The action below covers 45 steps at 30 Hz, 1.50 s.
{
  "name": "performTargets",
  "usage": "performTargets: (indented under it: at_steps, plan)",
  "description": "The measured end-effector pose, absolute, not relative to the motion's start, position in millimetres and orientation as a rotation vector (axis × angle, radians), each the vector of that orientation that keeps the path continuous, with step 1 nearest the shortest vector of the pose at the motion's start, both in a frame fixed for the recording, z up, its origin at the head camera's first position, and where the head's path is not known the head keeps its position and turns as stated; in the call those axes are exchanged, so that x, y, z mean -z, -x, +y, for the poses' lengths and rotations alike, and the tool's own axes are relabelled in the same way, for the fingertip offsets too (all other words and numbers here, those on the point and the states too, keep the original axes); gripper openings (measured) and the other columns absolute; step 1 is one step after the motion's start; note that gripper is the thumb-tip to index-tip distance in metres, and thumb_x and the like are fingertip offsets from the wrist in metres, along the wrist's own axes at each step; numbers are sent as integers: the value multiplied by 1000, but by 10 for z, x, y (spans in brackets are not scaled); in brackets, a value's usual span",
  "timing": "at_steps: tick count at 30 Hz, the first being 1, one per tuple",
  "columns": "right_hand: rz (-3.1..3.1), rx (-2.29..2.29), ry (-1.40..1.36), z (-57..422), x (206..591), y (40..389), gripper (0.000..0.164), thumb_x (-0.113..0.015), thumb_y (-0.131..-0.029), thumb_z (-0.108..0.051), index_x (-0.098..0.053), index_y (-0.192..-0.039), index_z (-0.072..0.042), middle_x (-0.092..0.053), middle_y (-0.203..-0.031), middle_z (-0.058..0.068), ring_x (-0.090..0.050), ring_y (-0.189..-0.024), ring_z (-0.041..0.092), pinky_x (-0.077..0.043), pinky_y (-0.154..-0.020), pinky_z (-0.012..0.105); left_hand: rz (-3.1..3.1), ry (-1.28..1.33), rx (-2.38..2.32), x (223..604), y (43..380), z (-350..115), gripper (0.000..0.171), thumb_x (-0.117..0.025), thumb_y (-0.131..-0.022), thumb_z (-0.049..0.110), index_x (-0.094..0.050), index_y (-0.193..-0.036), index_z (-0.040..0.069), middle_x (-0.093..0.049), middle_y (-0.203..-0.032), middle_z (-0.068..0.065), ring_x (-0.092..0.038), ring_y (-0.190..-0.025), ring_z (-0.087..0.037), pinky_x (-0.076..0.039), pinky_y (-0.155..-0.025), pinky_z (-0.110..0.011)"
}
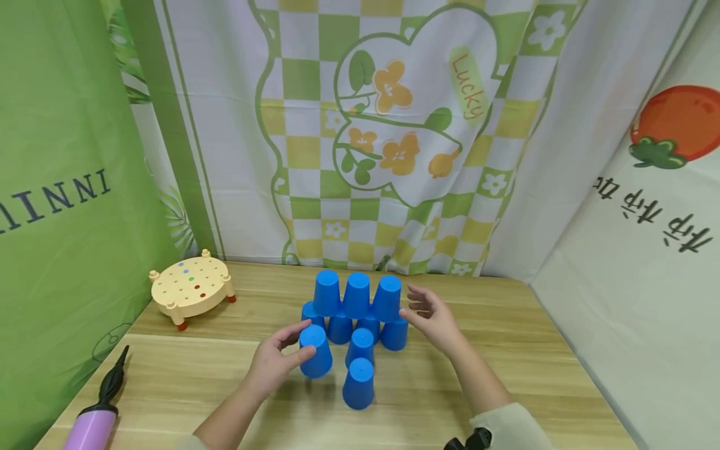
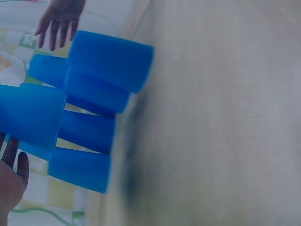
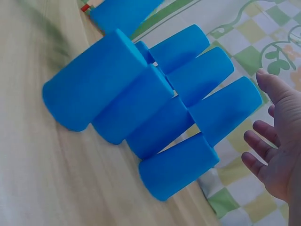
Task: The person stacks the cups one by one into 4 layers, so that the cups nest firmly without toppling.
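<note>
Your left hand (image 1: 271, 365) pinches a blue cup (image 1: 316, 355) before the two-tier cup stack (image 1: 357, 297), toward the middle of the table's (image 1: 489, 294) far edge; swinging sideways could topple it, as could your empty, loosely spread right hand (image 1: 435, 322) alongside.

Three inverted blue cups (image 1: 357, 297) stand on four (image 1: 340, 330), two (image 1: 358, 389) in front, one (image 1: 318, 362) in the left hand (image 1: 270, 367)

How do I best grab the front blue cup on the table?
Probably pinch the front cup around its upper sides, coming from the right: it stands upside down, narrow end up, while another cup stands behind it and the left hand holds a third cup to the left.
</note>
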State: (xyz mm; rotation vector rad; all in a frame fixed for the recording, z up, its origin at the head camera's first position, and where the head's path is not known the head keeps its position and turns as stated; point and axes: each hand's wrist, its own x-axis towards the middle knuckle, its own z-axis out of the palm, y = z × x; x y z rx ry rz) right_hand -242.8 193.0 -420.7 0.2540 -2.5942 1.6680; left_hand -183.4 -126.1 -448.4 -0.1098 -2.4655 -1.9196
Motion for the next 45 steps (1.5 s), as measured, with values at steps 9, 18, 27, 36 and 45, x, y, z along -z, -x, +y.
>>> performTargets:
  at_steps: [9, 18, 27, 36, 45]
  plan:
    - [-2579, -1718, -216, 1940, 4377, 2158, 58, -72, -89, -18, -49, -140, -3, -58, -133, 20, -55, -122, 35, -47, -104, 48, -2417, 256, 1829, 4006, 2088, -1253, 52, -75, -87, 24, -59, -135, 11, -61, -135, -12, -55, -124, -32, -49, -100, -53]
    - [-2581, -1721, -283, 1841, 4531, 1968, 56, -74, -87, -15, -52, -137, -5, -60, -130, 19, -56, -120, 35, -48, -101, 47, -2312, 431, 1734, 3589, 2386, -1120, 49, -74, -88, 20, -60, -134, 9, -62, -133, -13, -56, -121, -29, -43, -106, -52]
    - [-2613, -1659, -430, 1682, 4689, 1789, 55, -75, -86, -19, -54, -134, -4, -62, -128, 20, -59, -112, 32, -50, -95, 43, -2321, 331, 1823, 3444, 2684, -941, 53, -73, -88, 31, -58, -136, 14, -60, -135, -11, -53, -124, -28, -44, -107, -49]
    - [-2729, -1738, -419, 1531, 4764, 1739, 60, -76, -86, -32, -53, -136, -8, -59, -133, 16, -55, -119, 31, -47, -99, 47, -2282, 327, 1807, 3502, 2895, -820, 55, -72, -89, 31, -56, -137, 10, -60, -134, -13, -54, -124, -29, -42, -109, -50]
    - [-2776, -1774, -445, 1434, 4824, 1694, 66, -77, -84, -36, -51, -139, -11, -59, -135, 13, -54, -123, 36, -46, -101, 55, -2309, 322, 1820, 3518, 2944, -774, 56, -71, -90, 33, -55, -139, 13, -59, -137, -11, -53, -126, -29, -46, -106, -49]
